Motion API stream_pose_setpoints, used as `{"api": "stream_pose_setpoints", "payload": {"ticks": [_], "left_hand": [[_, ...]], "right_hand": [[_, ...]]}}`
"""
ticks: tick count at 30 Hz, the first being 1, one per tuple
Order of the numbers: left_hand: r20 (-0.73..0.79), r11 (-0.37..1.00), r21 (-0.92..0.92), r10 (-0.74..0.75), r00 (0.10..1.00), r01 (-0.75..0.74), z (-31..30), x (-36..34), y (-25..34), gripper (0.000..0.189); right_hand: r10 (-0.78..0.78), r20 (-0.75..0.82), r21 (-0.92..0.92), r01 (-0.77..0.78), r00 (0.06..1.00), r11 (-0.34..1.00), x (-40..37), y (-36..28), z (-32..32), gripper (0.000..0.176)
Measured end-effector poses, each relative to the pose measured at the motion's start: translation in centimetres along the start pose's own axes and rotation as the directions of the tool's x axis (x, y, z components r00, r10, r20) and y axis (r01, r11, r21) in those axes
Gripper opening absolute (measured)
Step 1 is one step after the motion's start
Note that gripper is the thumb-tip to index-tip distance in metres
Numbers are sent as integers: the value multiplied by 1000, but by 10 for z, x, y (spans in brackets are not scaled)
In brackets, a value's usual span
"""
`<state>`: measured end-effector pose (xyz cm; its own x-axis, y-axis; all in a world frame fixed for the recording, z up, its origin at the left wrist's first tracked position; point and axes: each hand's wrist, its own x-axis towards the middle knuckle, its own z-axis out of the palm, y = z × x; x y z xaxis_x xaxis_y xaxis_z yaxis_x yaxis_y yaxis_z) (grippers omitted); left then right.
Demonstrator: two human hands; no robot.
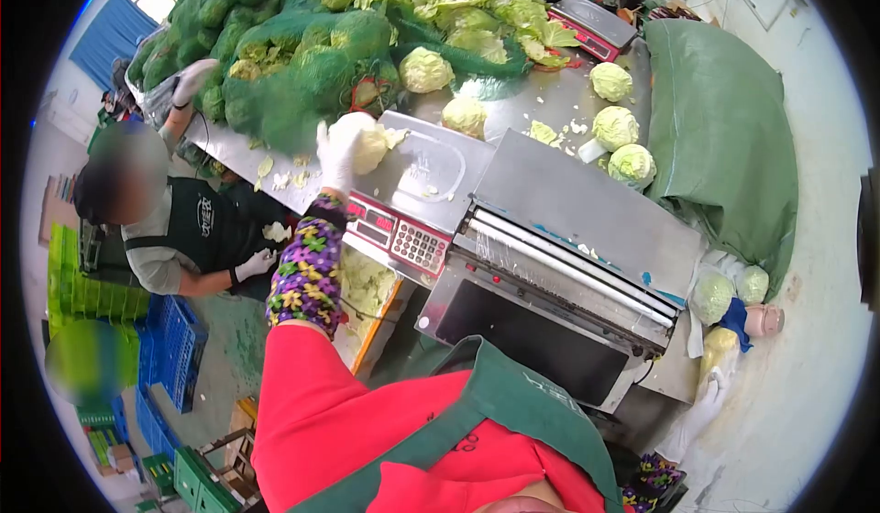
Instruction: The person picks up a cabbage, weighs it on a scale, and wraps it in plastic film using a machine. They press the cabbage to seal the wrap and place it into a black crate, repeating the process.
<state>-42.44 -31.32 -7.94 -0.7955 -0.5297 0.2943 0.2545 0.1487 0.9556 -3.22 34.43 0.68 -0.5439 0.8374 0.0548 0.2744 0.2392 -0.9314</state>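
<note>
Well, from my head view, the step I seem to be on is handling a cabbage (370,151) at the left edge of the scale (440,155), near the front edge of the counter (557,99); my left hand (337,163) lies against it, fingers slightly apart, though I can't tell how firmly they grip. My right hand (708,399) is out by a yellowish bundle (720,349), its closure unclear to me. As I judge it, moving the cabbage calls for fingers spread around its curve.
</note>
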Motion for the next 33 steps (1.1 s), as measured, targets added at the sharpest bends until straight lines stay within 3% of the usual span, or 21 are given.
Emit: {"api": "stream_pose_setpoints", "payload": {"ticks": [1,2,4,6,8,12,13,15,17,20,21,23,24,26,27,28,29,30,31,32,33], "left_hand": [[187,955,-158,-222,957,252,-8,-6,29,71],[399,827,-250,-385,832,503,-15,-14,60,68],[440,501,-396,-632,638,769,-6,-13,72,67],[518,423,-458,-588,621,782,8,-27,90,68],[692,237,-489,-480,539,839,25,-35,101,66],[799,264,-349,-418,433,899,69,-69,147,64],[836,245,-316,-385,391,917,82,-79,156,64],[902,231,-217,-323,285,949,108,-98,176,61],[927,237,-129,-316,202,963,132,-116,177,59],[949,221,-17,-304,85,975,160,-137,169,54],[955,231,23,-294,47,973,166,-142,166,54],[951,246,64,-309,15,967,175,-151,167,54],[952,246,74,-305,5,967,176,-151,169,54],[957,145,134,-276,-90,980,180,-152,172,54],[961,141,125,-265,-84,982,181,-152,169,55],[960,146,134,-266,-91,980,182,-151,166,55],[961,100,129,-257,-99,987,184,-149,162,56],[963,54,122,-248,-105,991,185,-147,160,57],[958,69,94,-277,-72,993,182,-145,170,60],[957,69,96,-280,-73,993,184,-142,172,60],[958,111,65,-286,-31,992,186,-138,173,60]], "right_hand": [[2,-10,19,-2,1000,1000,-2,-2,2,29],[12,5,18,-12,1000,1000,-3,-6,6,28],[26,10,29,-26,1000,999,-9,-24,21,27],[-214,238,4,219,947,976,-11,-61,54,23],[-279,322,190,227,905,955,-24,-108,101,20],[-661,485,190,668,573,719,-51,-188,178,32],[-673,516,237,667,529,706,-56,-198,196,33],[-787,492,288,784,373,551,-58,-214,228,44],[-785,546,275,822,294,499,-56,-228,248,56],[-810,545,258,877,214,405,-39,-225,272,57],[-807,544,237,881,228,409,-28,-222,274,57],[-616,743,272,722,263,636,-5,-219,282,54],[-615,740,264,723,272,639,8,-222,289,54],[-294,808,208,219,511,953,35,-226,304,53],[-293,803,210,213,519,954,49,-225,313,53],[-386,716,51,509,581,860,60,-226,320,58],[-496,632,-152,723,595,674,68,-224,327,63],[-498,628,-149,720,599,677,72,-218,331,63],[-416,673,79,500,611,863,70,-216,332,72],[-342,733,277,201,588,940,67,-213,332,81],[-334,739,271,195,585,943,62,-206,328,81]]}}
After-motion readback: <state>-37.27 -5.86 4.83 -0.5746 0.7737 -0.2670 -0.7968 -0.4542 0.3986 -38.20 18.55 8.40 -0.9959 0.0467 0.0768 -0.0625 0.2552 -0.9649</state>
